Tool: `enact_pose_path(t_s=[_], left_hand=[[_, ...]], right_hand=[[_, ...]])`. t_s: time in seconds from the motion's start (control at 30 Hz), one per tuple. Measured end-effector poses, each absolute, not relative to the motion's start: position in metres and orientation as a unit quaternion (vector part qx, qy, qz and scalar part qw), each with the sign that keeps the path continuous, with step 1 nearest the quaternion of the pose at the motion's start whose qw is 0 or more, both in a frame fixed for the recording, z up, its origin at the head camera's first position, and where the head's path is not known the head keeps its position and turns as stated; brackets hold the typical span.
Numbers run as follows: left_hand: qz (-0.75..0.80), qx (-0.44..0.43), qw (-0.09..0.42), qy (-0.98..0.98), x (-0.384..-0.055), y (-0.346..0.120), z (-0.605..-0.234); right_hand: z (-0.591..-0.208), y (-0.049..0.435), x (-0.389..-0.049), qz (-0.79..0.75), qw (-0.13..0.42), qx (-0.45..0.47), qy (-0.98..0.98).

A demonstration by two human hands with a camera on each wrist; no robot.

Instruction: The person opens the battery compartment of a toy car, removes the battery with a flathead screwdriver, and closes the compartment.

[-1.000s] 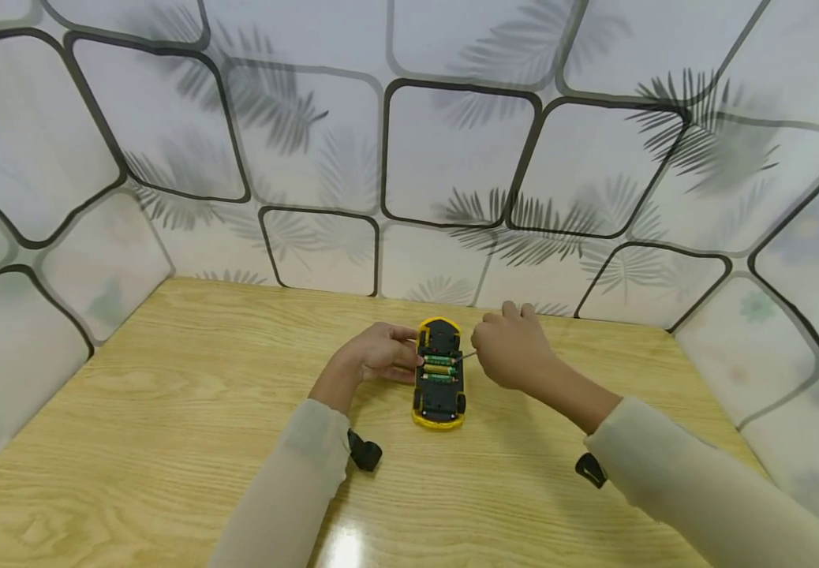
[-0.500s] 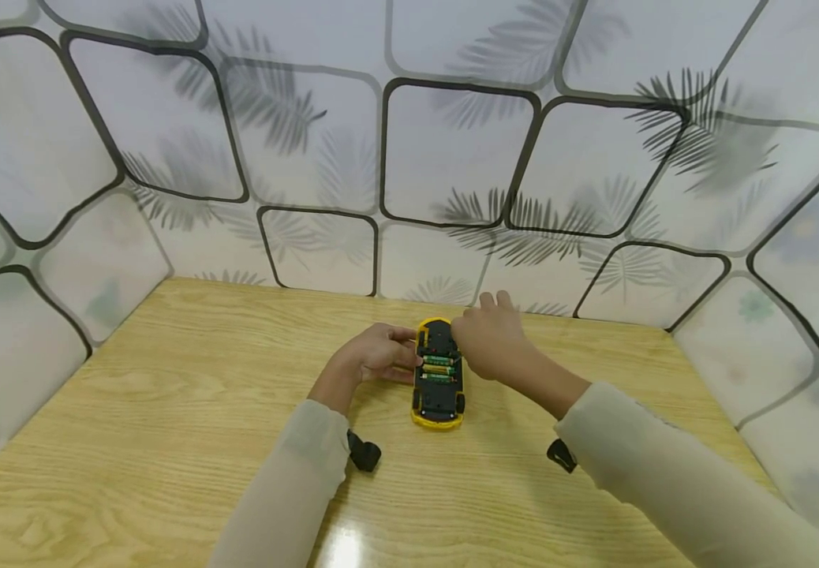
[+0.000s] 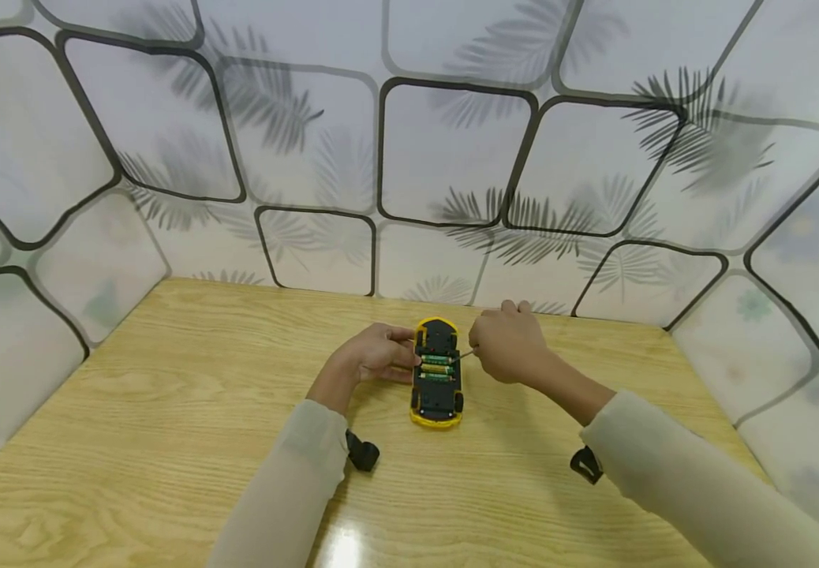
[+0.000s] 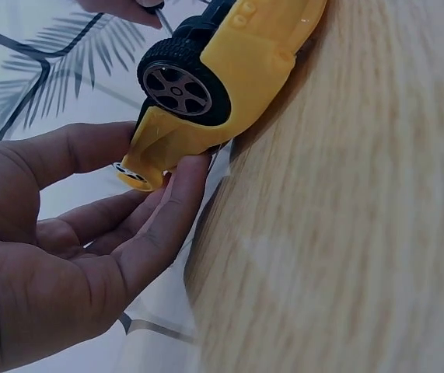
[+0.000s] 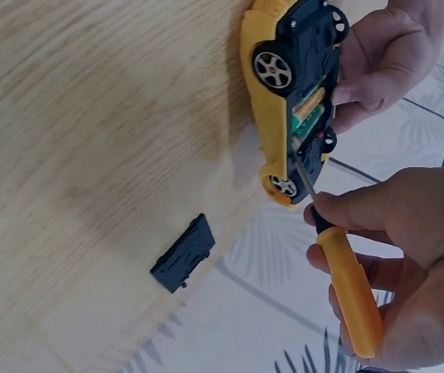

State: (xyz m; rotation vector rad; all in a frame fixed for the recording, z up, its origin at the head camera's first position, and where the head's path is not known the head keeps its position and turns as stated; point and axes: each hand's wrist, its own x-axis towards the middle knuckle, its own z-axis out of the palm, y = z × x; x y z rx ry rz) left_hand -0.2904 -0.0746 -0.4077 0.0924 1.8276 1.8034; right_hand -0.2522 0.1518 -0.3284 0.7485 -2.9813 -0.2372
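Note:
A yellow toy car [image 3: 438, 398] lies upside down on the wooden table, its black underside facing up. Several green-and-gold batteries [image 3: 437, 368] sit side by side in its uncovered compartment. My left hand [image 3: 381, 353] grips the car's left side, thumb near the battery ends and fingers along the yellow body [image 4: 256, 70]. In my right hand [image 3: 509, 343] is a screwdriver [image 5: 350, 291] with a yellow-orange handle, pinched near its black collar. Its metal shaft slants to the car's right side, the tip right at the compartment edge beside the battery ends.
A black battery cover [image 5: 184, 253] lies on the table close to the car in the right wrist view; my right hand hides it in the head view. The wooden table [image 3: 189, 410] ends at patterned walls [image 3: 452, 150] at the back and both sides.
My right hand went left over the car's edge half a second ago, then back to the right, so the screwdriver shaft shows again. The left hand keeps its hold on the car.

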Motion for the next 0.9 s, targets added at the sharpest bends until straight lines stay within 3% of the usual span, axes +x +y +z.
enact_pose_path(t_s=[0.9], left_hand=[[0.665,0.045,0.283,0.690,-0.292,-0.074,-0.409]], right_hand=[[-0.367,0.195,-0.252,0.121,0.081,0.262,-0.954]])
